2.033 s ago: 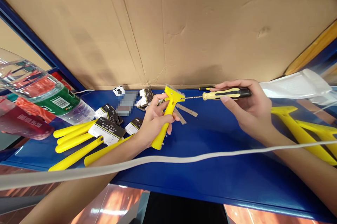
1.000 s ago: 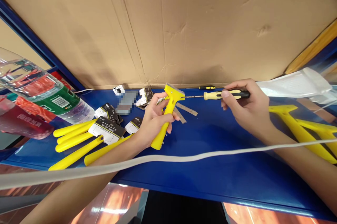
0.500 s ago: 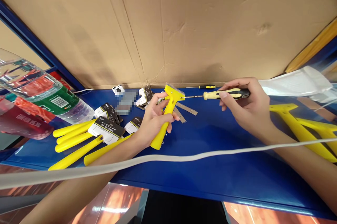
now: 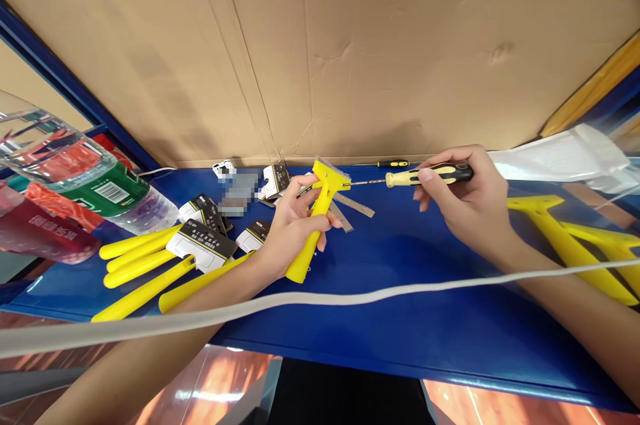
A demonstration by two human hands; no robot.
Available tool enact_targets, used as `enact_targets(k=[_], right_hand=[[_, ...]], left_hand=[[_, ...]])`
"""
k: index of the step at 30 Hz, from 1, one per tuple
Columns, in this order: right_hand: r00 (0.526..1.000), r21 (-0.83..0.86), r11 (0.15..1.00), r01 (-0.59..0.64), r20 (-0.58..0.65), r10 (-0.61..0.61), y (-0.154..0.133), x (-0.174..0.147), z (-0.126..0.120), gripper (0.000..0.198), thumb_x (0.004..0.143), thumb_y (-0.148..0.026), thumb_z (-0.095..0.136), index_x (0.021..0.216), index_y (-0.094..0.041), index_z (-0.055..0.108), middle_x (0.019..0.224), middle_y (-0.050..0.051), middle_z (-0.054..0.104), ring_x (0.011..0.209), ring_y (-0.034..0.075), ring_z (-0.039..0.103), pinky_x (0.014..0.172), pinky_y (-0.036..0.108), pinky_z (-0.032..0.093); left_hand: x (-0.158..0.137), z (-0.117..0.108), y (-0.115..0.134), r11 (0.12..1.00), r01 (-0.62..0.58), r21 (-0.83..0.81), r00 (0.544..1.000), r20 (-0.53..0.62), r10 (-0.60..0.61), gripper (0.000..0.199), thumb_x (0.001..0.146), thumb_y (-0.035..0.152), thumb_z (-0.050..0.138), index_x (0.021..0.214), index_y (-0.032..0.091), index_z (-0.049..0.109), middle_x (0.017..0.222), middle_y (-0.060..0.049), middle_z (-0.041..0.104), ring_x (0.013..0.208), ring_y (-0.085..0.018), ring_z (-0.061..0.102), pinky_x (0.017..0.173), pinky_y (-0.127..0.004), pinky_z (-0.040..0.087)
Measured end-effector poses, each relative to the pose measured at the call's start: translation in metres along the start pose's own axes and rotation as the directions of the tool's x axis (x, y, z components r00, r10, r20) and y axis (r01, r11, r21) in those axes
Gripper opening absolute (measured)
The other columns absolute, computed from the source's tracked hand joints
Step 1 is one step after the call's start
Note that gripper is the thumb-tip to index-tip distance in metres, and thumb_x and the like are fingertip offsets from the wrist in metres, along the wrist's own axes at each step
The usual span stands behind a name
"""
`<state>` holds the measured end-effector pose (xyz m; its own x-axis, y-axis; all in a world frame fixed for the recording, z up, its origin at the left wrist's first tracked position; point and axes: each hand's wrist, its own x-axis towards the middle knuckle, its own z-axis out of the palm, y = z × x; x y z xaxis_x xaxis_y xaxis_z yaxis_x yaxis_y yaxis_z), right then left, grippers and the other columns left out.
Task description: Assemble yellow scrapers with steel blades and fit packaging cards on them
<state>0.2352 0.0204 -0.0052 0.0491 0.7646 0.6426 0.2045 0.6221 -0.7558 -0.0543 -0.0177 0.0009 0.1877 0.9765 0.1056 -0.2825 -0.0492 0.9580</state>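
My left hand is wrapped round the handle of a yellow scraper, its wide head tilted up and away from me. In my right hand is a screwdriver with a cream and black handle, held level. The screwdriver's tip meets the right side of the scraper's head; exactly what it sits in is too small to make out. Two flat metal blades lie on the blue table just behind the scraper. A few tiny parts lie by the handle's lower end, partly hidden.
Several yellow scraper handles with black-and-white cards lie at left, beside a large water bottle and a red cup. More yellow scrapers lie at right. A small screwdriver rests by the cardboard. A white cord crosses in front.
Almost nothing differs. My right hand and the screwdriver have shifted very slightly left, with the fingers a little changed on the handle. My left hand holds the scraper in the same place.
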Motion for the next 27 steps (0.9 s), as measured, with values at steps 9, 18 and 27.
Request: enact_targets(k=[9,18,27], right_hand=[[0.998,-0.026,0.998,0.058,0.035,-0.057,0.0022,-0.0071,-0.0009,0.03,0.101,-0.038,0.092,0.119,-0.03,0.07,0.102,0.0,0.077,0.064,0.016,0.073,0.051,0.03,0.064],[0.996,0.024,1.0,0.016,0.086,-0.018,0.0007,-0.0029,-0.0013,0.037,0.103,-0.044,0.09,0.124,-0.031,0.062,0.13,0.006,0.075,0.079,0.019,0.08,0.055,0.032,0.066],[0.999,-0.069,0.997,-0.045,0.004,0.045,-0.0021,-0.0044,-0.0003,0.033,0.099,-0.059,0.091,0.112,-0.037,0.069,0.083,0.002,0.073,0.06,0.025,0.066,0.056,0.047,0.062]], left_hand=[[0.001,-0.0001,0.0015,1.0,0.007,0.001,1.0,-0.015,-0.007,0.076,0.067,0.007,0.082,0.133,0.03,0.052,0.138,-0.007,0.072,0.079,-0.015,0.079,0.041,-0.017,0.049],[0.001,0.0032,0.0077,1.0,0.027,-0.007,0.999,-0.027,-0.027,0.075,0.066,0.007,0.082,0.13,0.029,0.051,0.138,-0.007,0.073,0.077,-0.015,0.078,0.042,-0.017,0.048],[-0.0005,0.0033,0.0064,1.0,0.013,0.012,1.0,-0.021,-0.013,0.075,0.067,0.009,0.083,0.132,0.029,0.052,0.14,-0.007,0.071,0.079,-0.015,0.079,0.042,-0.018,0.049]])
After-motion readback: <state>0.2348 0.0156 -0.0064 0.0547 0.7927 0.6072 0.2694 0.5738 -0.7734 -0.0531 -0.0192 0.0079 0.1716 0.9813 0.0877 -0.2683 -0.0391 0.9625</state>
